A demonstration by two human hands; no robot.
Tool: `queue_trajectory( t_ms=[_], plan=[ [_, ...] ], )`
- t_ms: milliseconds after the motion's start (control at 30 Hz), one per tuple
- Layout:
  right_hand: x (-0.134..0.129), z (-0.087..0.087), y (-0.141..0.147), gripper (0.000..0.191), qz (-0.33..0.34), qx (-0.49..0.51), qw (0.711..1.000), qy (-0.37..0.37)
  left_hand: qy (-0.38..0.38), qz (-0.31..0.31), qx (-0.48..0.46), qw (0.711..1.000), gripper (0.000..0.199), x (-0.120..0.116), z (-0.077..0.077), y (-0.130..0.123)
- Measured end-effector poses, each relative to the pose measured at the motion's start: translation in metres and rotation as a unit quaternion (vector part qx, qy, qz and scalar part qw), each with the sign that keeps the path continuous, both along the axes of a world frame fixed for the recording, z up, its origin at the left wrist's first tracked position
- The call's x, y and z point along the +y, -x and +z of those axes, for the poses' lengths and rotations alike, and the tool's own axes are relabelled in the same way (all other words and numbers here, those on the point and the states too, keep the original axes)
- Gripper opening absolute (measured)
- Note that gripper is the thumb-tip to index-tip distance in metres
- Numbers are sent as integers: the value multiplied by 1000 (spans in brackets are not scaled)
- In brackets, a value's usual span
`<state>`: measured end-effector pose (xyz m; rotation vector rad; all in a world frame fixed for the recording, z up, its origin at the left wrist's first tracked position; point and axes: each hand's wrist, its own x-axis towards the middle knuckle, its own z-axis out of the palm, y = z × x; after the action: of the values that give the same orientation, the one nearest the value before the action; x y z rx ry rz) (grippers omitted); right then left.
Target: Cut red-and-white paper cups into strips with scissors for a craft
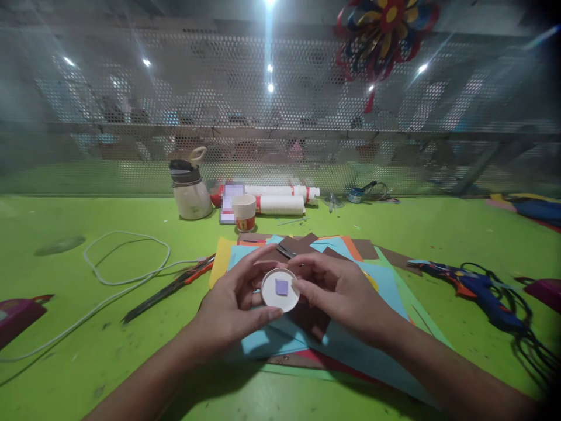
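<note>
Between my hands, a white paper cup point(268, 299) appears to be held with its round, rimmed base facing me. The cup's sides are mostly hidden behind my fingers. On the middle of the base lies a small purple square point(281, 287). My left hand point(239, 298) is closed around the left side, its thumb along the lower rim. At the right rim, my right hand point(337, 286) grips with thumb and fingers. Dark narrow metal tips point(284, 251) show just above the cup; whether my right hand touches them is unclear. Underneath lie brown and light blue paper sheets point(377, 286).
Open long-bladed scissors or a cutter point(169, 288) and a white cable point(125, 283) lie left. A blue glue gun point(477, 289) lies right. Behind stand a bottle point(193, 199), another paper cup point(244, 213) and white cup stacks point(280, 204), before a perforated screen point(245, 152).
</note>
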<state>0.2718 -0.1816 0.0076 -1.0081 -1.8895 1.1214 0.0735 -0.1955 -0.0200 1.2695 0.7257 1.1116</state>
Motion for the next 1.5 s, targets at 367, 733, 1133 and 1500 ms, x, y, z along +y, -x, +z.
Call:
queue_trajectory(
  t_ms=[367,733,1133,1500],
  plan=[
    [-1,-3,2,17,-9,14,1000,9,49,42,23,998,66,1,0,-4],
    [1,-3,5,16,-20,-39,999,-31,82,36,40,995,57,1,2,-8],
    [7,-6,5,19,-19,-22,999,38,83,27,32,996,45,2,-1,-7],
    [9,-6,1,17,-11,-10,999,43,118,18,13,993,40,1,-1,-5]
  ],
)
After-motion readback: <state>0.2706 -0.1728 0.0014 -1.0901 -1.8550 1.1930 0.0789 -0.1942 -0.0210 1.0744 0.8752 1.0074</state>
